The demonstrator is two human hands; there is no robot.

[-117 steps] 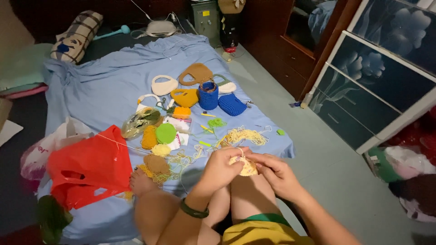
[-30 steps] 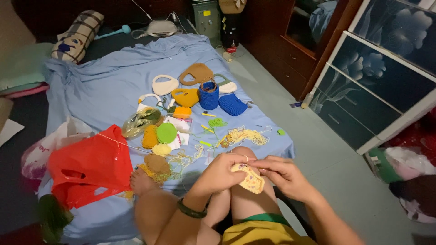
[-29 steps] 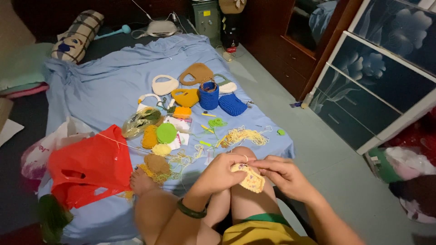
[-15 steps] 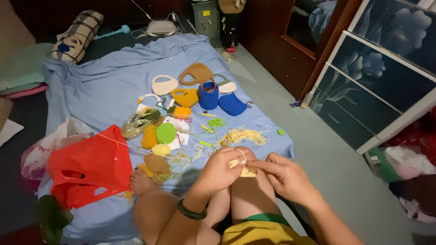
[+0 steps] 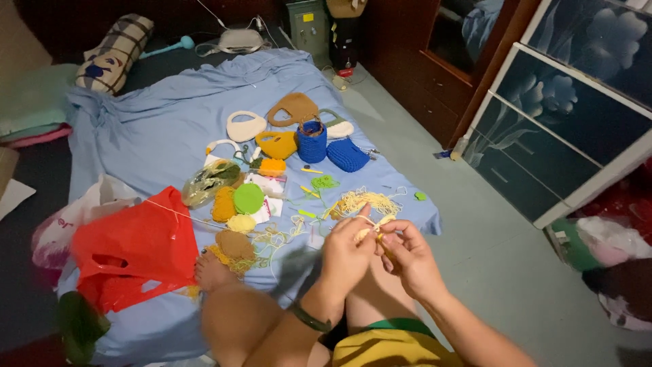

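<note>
My left hand (image 5: 348,251) and my right hand (image 5: 407,257) meet above my knees, both pinching a small pale yellow crochet piece (image 5: 367,232). A strand of yellow yarn runs from it to a loose yarn tangle (image 5: 363,201) on the blue sheet (image 5: 163,136). A dark band circles my left wrist. My bare foot (image 5: 212,270) rests by a brown crochet disc (image 5: 234,245).
Crocheted little bags lie ahead: white (image 5: 246,126), brown (image 5: 292,109), mustard (image 5: 277,144), blue (image 5: 312,141). A red plastic bag (image 5: 132,255) lies to the left. Green (image 5: 248,198) and orange pieces sit nearby. A dark cabinet (image 5: 577,115) stands on the right.
The yellow piece, held lower and spread out a second ago, is now drawn up tight between both hands. My hands have closed together.
</note>
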